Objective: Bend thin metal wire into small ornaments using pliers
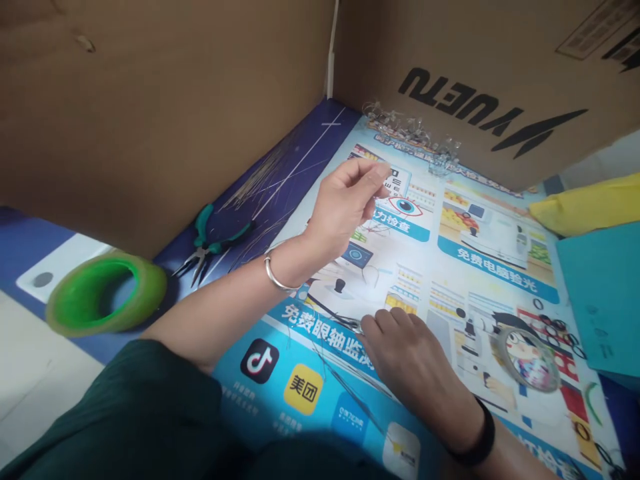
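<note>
My left hand [345, 203], with a silver bangle at its wrist, is raised over the printed poster [435, 267], thumb and fingertips pinched together. What it pinches, if anything, is too thin to make out. Lower and to the right, my right hand [407, 350] is closed near the poster's surface, a black band on its wrist. A small shiny twisted wire piece [350, 323] sticks out to the left from its fingers. Thin dark wires [345, 387] lie below, between the hand and my body.
Green-handled pliers [203, 250] and a green tape roll [107, 293] are at the left, near thin wires [257, 177]. Cardboard walls [175, 100] stand behind. Clear wired pieces [410, 130] lie at the back; a clear tape roll [529, 359] and black rings [560, 330] are at the right.
</note>
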The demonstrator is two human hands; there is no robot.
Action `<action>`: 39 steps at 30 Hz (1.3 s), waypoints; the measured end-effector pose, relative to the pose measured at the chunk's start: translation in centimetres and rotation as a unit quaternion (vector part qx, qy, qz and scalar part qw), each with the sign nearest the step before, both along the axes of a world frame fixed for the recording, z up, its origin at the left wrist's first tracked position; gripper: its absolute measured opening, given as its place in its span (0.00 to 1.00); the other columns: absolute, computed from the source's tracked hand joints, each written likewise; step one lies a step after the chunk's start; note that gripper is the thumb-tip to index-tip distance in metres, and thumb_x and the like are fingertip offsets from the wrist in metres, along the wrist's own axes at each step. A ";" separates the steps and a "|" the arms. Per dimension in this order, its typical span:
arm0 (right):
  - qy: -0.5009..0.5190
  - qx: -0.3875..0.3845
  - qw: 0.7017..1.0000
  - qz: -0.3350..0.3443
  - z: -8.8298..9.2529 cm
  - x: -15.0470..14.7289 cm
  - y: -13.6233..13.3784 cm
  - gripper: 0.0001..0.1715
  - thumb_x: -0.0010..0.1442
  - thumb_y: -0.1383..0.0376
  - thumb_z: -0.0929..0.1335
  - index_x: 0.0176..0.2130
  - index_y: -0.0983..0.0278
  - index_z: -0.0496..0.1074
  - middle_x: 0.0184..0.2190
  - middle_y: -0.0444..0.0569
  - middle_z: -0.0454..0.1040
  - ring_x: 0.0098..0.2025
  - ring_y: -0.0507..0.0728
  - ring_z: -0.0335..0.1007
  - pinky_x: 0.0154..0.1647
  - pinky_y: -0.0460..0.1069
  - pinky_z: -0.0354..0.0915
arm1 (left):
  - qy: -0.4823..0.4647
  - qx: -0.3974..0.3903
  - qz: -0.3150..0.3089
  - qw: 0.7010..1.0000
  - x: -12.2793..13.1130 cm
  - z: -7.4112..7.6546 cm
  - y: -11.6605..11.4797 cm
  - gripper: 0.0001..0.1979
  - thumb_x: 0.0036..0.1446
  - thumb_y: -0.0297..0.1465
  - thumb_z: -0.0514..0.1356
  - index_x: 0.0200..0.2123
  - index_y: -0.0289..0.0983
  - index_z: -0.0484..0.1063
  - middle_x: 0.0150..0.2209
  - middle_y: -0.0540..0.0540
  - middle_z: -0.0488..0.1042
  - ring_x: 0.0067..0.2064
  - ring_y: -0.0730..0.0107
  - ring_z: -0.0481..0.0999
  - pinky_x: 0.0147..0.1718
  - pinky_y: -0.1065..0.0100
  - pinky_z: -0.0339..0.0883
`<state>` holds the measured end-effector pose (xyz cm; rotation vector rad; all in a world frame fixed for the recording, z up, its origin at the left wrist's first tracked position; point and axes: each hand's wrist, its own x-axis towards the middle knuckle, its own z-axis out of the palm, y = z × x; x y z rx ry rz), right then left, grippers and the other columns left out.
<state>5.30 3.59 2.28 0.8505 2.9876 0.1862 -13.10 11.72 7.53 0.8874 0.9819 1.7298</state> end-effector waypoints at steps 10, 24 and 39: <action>-0.017 0.013 0.999 0.026 1.1 -0.1 -0.4 0.10 0.52 0.76 0.67 0.33 0.64 0.68 0.25 0.46 0.65 0.28 0.57 0.54 0.27 0.52 0.44 | 0.008 -0.028 -0.022 0.999 0.3 -0.1 -0.2 0.07 0.60 0.29 0.55 0.28 0.35 0.65 0.21 0.57 0.65 0.15 0.90 0.57 0.15 0.80 0.48; 0.005 0.045 0.997 -0.065 1.1 5.5 2.1 0.06 0.62 0.69 0.63 0.34 0.65 0.69 0.26 0.47 0.66 0.30 0.56 0.56 0.30 0.50 0.48 | 0.127 -0.062 -0.261 0.955 1.0 -2.4 0.0 0.08 0.54 0.31 0.58 0.24 0.35 0.67 0.22 0.52 0.67 0.16 0.84 0.56 0.14 0.76 0.46; 0.036 0.116 0.984 -0.132 2.4 7.4 3.9 0.07 0.61 0.69 0.62 0.38 0.66 0.70 0.28 0.49 0.68 0.32 0.56 0.59 0.31 0.50 0.53 | 0.269 -0.132 -0.460 0.836 3.0 -3.6 -1.4 0.09 0.53 0.34 0.58 0.25 0.35 0.69 0.20 0.53 0.66 0.18 0.81 0.60 0.19 0.76 0.53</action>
